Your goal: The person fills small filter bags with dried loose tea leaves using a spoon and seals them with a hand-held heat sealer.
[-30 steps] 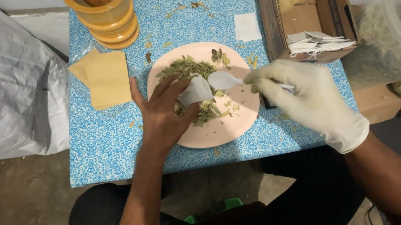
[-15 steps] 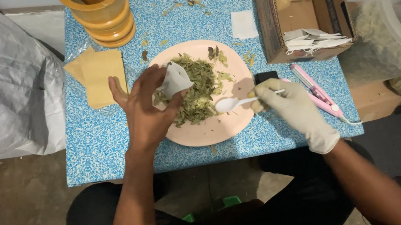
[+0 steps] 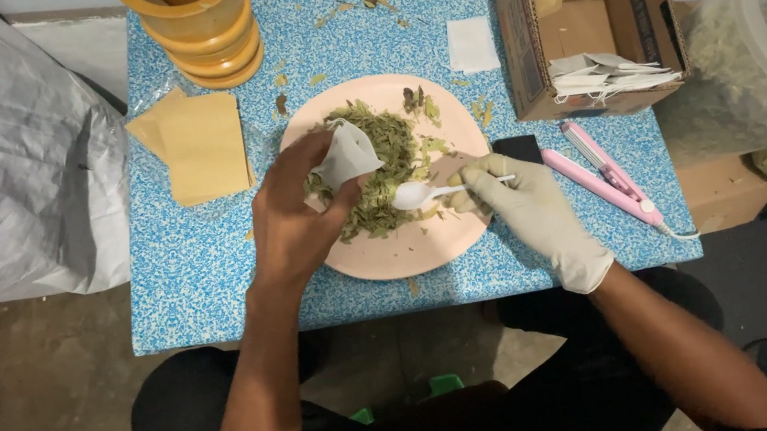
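Note:
My bare left hand (image 3: 293,221) holds a small white paper pouch (image 3: 345,154) over the left side of a pink plate (image 3: 407,251). Dried green leaves (image 3: 387,162) are heaped on the plate. In a white glove, my right hand (image 3: 532,213) grips a white plastic spoon (image 3: 420,194) by its handle. The spoon's bowl lies against the leaves, just right of the pouch. Both hands are over the blue speckled table (image 3: 197,266).
Tan paper envelopes (image 3: 198,148) lie left of the plate, stacked orange tubs (image 3: 198,25) at the back. A pink sealing tool (image 3: 605,171) and a cardboard box (image 3: 583,19) of white pouches sit to the right. A clear tub of leaves (image 3: 758,38) stands at far right.
My right hand has drawn back from over the plate to its right edge, uncovering the pink tool. My left hand lifted the pouch, and the spoon now points into the leaves.

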